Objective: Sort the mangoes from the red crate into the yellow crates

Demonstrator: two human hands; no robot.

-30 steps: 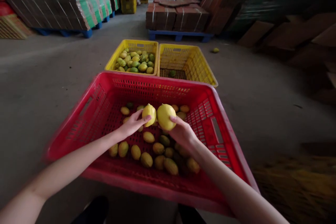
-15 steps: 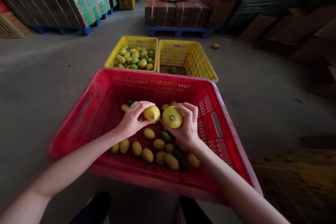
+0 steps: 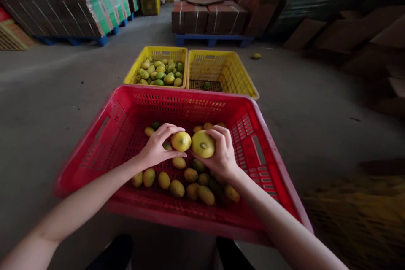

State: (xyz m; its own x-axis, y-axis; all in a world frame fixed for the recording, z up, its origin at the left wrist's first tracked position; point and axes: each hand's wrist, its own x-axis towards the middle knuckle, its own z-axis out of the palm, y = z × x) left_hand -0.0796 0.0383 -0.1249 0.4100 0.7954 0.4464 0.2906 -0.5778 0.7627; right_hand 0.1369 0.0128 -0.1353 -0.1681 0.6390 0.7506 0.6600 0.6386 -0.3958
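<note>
- The grey floor (image 3: 72,88) stretches under everything, dim toward the right side.
- A tall wrapped stack (image 3: 50,0) stands at the upper left, partly green on its near corner, raised on blue supports.
- Brown cartons (image 3: 190,21), bound with pale straps, sit on a blue pallet (image 3: 211,40) at the far middle.
- The red crate (image 3: 190,224), slotted along its walls, lies directly before the person, beneath both forearms.
- Beyond its far rim, two yellow crates stand side by side: the left-hand yellow crate (image 3: 134,65) holds a heap of green and yellow fruit (image 3: 160,76), while the right-hand yellow crate (image 3: 236,71) has a single green fruit (image 3: 206,85) visible on its bottom.
- The right hand (image 3: 223,154) grasps the larger lemon (image 3: 203,144), fingers curled over its top and outer side, a nub facing the camera.
- The left hand (image 3: 158,145) pinches the smaller lemon (image 3: 181,141) between thumb below and fingers above, its nub also facing the camera.
- Both held lemons are above the middle of the red crate, close beside each other; whether they touch is unclear.
- Loose lemons (image 3: 206,195) are scattered beneath them inside the red crate, mostly toward the near side.
- One stray fruit (image 3: 256,56) lies on the floor near the blue pallet.
</note>
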